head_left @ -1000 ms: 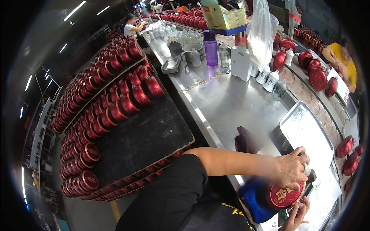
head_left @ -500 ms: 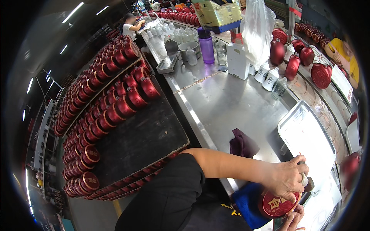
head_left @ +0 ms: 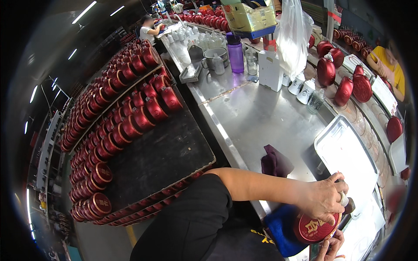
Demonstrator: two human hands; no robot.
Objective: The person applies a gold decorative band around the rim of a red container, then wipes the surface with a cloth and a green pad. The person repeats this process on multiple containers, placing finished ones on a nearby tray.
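1. Left hand (head_left: pixel 320 200), toward four o'clock in the view, is partly closed: bent fingers and thumb hold the upper part of a round red bottle (head_left: pixel 310 229). A pale round piece (head_left: pixel 344 200) shows at its fingers; whether worn or held, I cannot tell.
2. Right hand (head_left: pixel 331 247), nearer five o'clock, has its fingertips at the bottle's lower rim. The view's lower edge cuts it off, so I cannot tell how far it closes.
3. Between four and five o'clock, the bottle rests against a blue cloth (head_left: pixel 278 228) on its nine o'clock side. Should the cloth slide or the thumb slip, the bottle could roll toward the near edge of the worktop (head_left: pixel 257 113) and get scratched or dented.
4. A white tray (head_left: pixel 346 150) sits at the bottle's one o'clock; a careless swing of the left hand that way could knock it.
5. Writing, left to right: gold characters on stacked red bottles (head_left: pixel 101 205) at eight o'clock; small print on a yellow carton (head_left: pixel 248 19) near one; yellow lettering (head_left: pixel 257 232) on the dark garment at five; dark brush-like characters on white bottles (head_left: pixel 306 91) at two; gold characters on the held bottle, partly covered by the left hand.
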